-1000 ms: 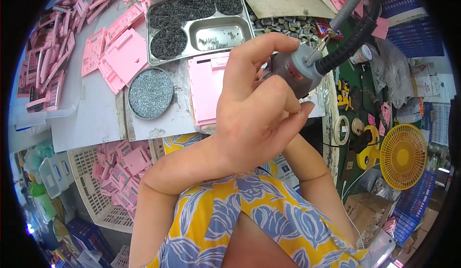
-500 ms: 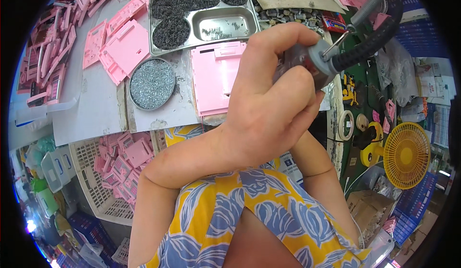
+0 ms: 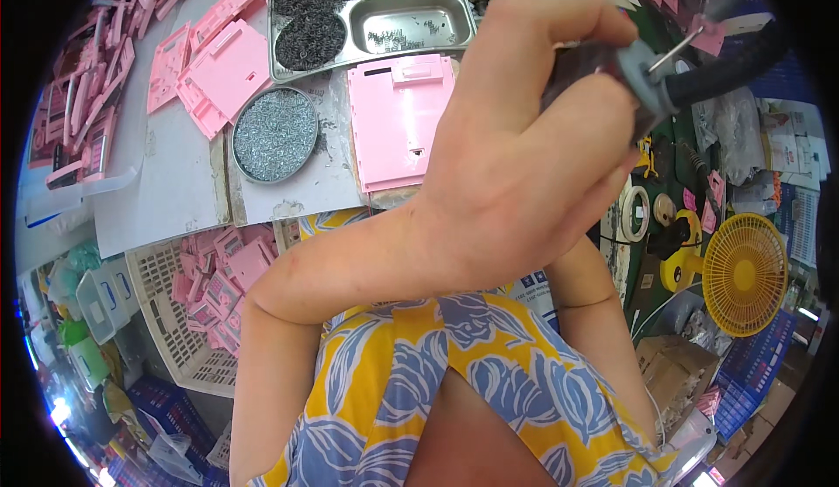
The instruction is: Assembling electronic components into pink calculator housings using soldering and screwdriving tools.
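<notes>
At three o'clock there is a yellow fan [image 3: 745, 275], and nearer to the centre lies a pale ring-shaped roll [image 3: 645, 216], with a smaller tan roll [image 3: 665, 208] just beside it. A clear plastic bag [image 3: 739, 146] is between two and three o'clock. At four o'clock stands an open cardboard box [image 3: 669, 355]. Toward eight o'clock are a green container [image 3: 87, 354] and a dark blue crate [image 3: 170, 410].
</notes>
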`<state>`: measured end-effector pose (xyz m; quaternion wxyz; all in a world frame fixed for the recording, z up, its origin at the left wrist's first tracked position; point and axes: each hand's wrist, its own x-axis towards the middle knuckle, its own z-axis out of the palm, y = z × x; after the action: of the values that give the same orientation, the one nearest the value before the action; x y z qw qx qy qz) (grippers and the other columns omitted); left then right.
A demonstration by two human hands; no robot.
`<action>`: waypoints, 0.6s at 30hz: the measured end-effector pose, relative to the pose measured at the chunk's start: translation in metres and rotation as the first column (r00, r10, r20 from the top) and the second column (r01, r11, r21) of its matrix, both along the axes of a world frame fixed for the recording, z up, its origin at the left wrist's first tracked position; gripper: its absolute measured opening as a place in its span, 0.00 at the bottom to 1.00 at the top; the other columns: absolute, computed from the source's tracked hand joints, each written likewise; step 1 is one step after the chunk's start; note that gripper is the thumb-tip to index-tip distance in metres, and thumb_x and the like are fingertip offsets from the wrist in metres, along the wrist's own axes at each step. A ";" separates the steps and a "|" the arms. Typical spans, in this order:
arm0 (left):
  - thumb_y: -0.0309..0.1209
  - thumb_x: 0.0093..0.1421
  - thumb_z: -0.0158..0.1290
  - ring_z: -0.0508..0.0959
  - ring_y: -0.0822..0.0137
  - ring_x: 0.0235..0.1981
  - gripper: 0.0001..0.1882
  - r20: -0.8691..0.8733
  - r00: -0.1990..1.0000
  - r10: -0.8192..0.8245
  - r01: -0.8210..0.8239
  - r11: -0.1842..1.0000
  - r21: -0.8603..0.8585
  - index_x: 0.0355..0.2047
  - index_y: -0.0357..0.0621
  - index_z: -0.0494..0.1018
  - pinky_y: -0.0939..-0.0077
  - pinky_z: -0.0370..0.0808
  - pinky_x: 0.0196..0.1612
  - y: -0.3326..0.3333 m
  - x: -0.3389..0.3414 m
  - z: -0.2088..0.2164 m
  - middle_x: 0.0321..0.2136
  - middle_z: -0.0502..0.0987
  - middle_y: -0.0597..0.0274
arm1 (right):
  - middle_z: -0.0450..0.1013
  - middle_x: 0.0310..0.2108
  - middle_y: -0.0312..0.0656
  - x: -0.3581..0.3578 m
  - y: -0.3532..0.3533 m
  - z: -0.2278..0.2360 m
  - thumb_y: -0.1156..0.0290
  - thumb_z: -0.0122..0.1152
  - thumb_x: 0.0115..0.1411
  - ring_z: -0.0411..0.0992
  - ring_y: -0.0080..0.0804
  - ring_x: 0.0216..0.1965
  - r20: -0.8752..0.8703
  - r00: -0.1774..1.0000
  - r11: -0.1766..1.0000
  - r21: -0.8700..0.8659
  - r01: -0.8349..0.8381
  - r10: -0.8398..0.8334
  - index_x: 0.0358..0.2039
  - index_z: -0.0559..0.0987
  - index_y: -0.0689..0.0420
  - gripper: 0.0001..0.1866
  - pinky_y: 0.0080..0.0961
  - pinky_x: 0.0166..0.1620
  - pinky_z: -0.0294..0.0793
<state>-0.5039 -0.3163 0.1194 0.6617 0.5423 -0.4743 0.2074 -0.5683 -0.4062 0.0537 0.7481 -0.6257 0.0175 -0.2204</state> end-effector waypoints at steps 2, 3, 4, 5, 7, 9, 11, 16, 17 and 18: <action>0.16 0.43 0.63 0.74 0.50 0.45 0.13 0.014 1.000 -0.007 0.006 1.000 0.025 0.29 0.37 0.72 0.64 0.73 0.44 0.000 0.000 0.002 0.49 0.72 0.42 | 0.75 0.31 0.39 0.002 -0.002 0.002 0.75 0.61 0.62 0.74 0.23 0.29 0.000 1.000 1.000 -0.023 0.010 -0.010 0.46 0.75 0.65 0.13 0.21 0.32 0.76; 0.15 0.44 0.63 0.74 0.50 0.45 0.13 0.024 1.000 -0.011 0.010 0.999 0.039 0.29 0.36 0.72 0.64 0.73 0.45 0.002 0.001 0.003 0.49 0.72 0.42 | 0.75 0.31 0.39 0.003 -0.002 0.003 0.75 0.61 0.62 0.74 0.23 0.29 -0.001 1.000 1.000 -0.028 0.012 -0.012 0.46 0.75 0.65 0.13 0.20 0.32 0.76; 0.15 0.44 0.62 0.75 0.51 0.46 0.12 0.031 0.999 -0.022 0.020 0.999 0.051 0.29 0.36 0.72 0.64 0.74 0.45 0.002 0.002 0.005 0.49 0.73 0.42 | 0.75 0.31 0.38 0.004 -0.003 0.003 0.75 0.61 0.62 0.74 0.23 0.29 -0.003 1.000 0.999 -0.036 0.018 -0.018 0.46 0.75 0.65 0.13 0.20 0.31 0.76; 0.15 0.45 0.62 0.75 0.51 0.46 0.12 0.025 0.999 -0.032 0.031 0.998 0.063 0.29 0.36 0.73 0.65 0.74 0.46 0.002 0.001 0.007 0.49 0.73 0.42 | 0.75 0.30 0.38 0.004 -0.005 0.004 0.75 0.62 0.62 0.74 0.22 0.28 -0.004 1.000 0.999 -0.038 0.022 -0.023 0.46 0.75 0.65 0.13 0.20 0.31 0.75; 0.15 0.47 0.62 0.76 0.52 0.46 0.11 0.032 0.998 -0.052 0.049 0.996 0.077 0.30 0.35 0.73 0.65 0.74 0.47 0.002 0.002 0.010 0.48 0.74 0.43 | 0.75 0.30 0.38 0.005 -0.006 0.004 0.76 0.62 0.62 0.74 0.22 0.28 -0.001 1.000 0.999 -0.040 0.025 -0.025 0.46 0.75 0.65 0.13 0.20 0.30 0.75; 0.14 0.48 0.61 0.76 0.53 0.47 0.10 0.037 0.997 -0.068 0.065 0.994 0.086 0.30 0.35 0.74 0.65 0.75 0.48 0.000 0.002 0.014 0.48 0.75 0.43 | 0.75 0.29 0.38 0.005 -0.007 0.006 0.76 0.62 0.62 0.74 0.22 0.27 0.006 1.000 0.999 -0.039 0.027 -0.027 0.46 0.75 0.65 0.13 0.20 0.30 0.75; 0.14 0.50 0.61 0.77 0.54 0.47 0.09 0.033 0.996 -0.078 0.075 0.993 0.091 0.31 0.34 0.74 0.65 0.75 0.49 0.001 0.002 0.018 0.48 0.76 0.44 | 0.75 0.29 0.38 0.006 -0.007 0.008 0.76 0.62 0.62 0.74 0.21 0.26 0.006 1.000 0.999 -0.033 0.019 -0.019 0.45 0.75 0.65 0.13 0.19 0.29 0.75; 0.13 0.53 0.60 0.79 0.56 0.48 0.07 0.011 0.991 -0.136 0.134 0.986 0.099 0.32 0.33 0.76 0.66 0.76 0.51 0.009 0.008 0.031 0.47 0.78 0.44 | 0.75 0.27 0.37 0.010 -0.011 0.010 0.76 0.62 0.61 0.73 0.21 0.25 0.020 1.000 1.000 -0.023 0.001 0.000 0.45 0.76 0.65 0.12 0.19 0.28 0.74; 0.13 0.54 0.60 0.79 0.56 0.49 0.06 0.001 0.989 -0.151 0.150 0.983 0.107 0.32 0.32 0.76 0.66 0.76 0.52 0.015 0.013 0.036 0.47 0.78 0.45 | 0.75 0.27 0.37 0.012 -0.010 0.010 0.76 0.62 0.61 0.73 0.20 0.24 0.028 1.000 1.000 -0.015 -0.005 0.006 0.45 0.76 0.65 0.12 0.19 0.28 0.74; 0.13 0.55 0.59 0.79 0.57 0.49 0.06 -0.035 0.985 -0.171 0.173 0.981 0.092 0.32 0.32 0.76 0.66 0.76 0.52 0.019 0.020 0.041 0.47 0.79 0.45 | 0.75 0.26 0.37 0.009 -0.016 0.016 0.77 0.62 0.61 0.73 0.20 0.24 0.025 1.000 1.000 -0.024 0.013 -0.012 0.45 0.76 0.65 0.12 0.19 0.27 0.74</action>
<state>-0.4836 -0.2968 0.1608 0.6569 0.5328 -0.5198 0.1196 -0.5591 -0.4217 0.0702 0.7393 -0.6317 0.0094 -0.2328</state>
